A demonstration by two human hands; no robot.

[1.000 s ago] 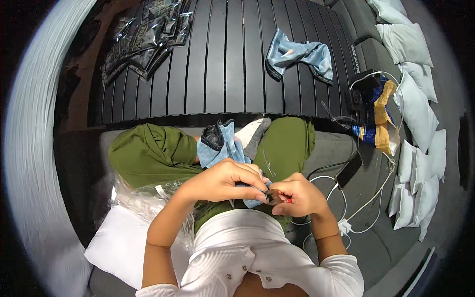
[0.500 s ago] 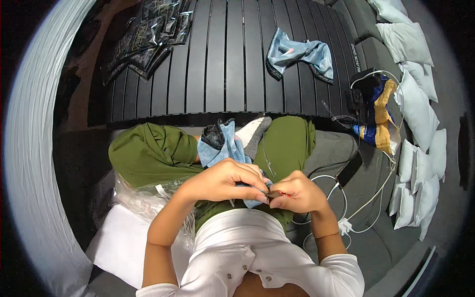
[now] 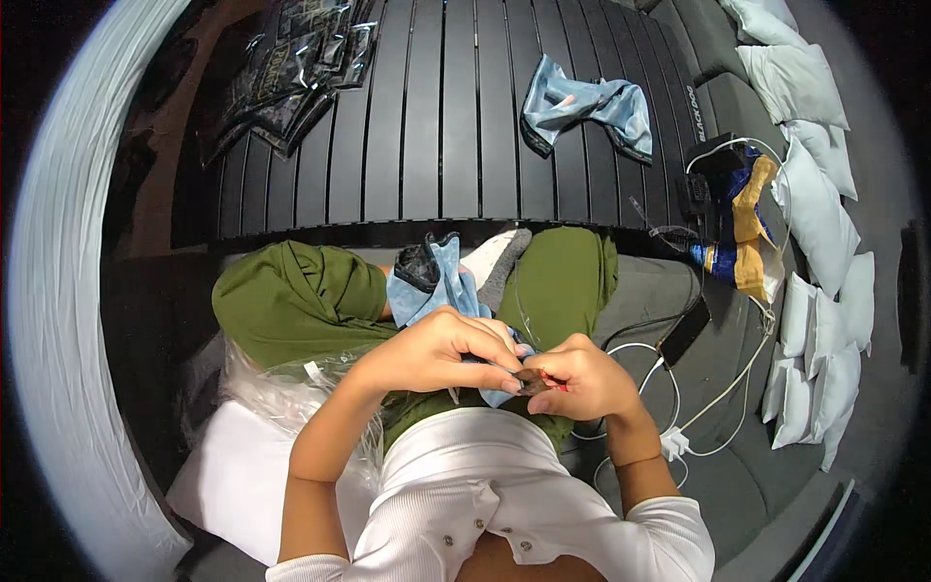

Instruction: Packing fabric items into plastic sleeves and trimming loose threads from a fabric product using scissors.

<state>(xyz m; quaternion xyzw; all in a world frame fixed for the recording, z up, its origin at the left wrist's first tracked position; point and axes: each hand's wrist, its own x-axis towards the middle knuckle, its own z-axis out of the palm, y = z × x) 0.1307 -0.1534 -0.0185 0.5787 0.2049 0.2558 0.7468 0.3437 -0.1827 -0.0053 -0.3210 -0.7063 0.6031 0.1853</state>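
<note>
A light-blue cloth piece with black trim [image 3: 448,270] lies across my lap, over my green trousers [image 3: 561,281]. My left hand [image 3: 451,351] is closed, thumb and fingers pinching part of this cloth just above my waist. Right against it, my right hand [image 3: 590,380] is closed round a small dark tool with red parts [image 3: 530,381]. Its dark end shows between the two hands and meets the left fingertips; the rest is hidden in the right fist. A second light-blue cloth piece with black trim [image 3: 592,105] lies crumpled on the black slatted table [image 3: 444,126].
Shiny black packets [image 3: 301,73] lie at the table's far left. Beside my left arm are a clear plastic bag [image 3: 291,383] and a white cushion [image 3: 228,475]. To the right lie a phone [image 3: 685,331], white cables with a plug [image 3: 676,444], a blue-and-yellow bag [image 3: 754,228] and several pale pillows [image 3: 819,209].
The dark end of the tool has tilted and shows more between my hands, with more red visible. The hands have barely moved; the cloths stay in place.
</note>
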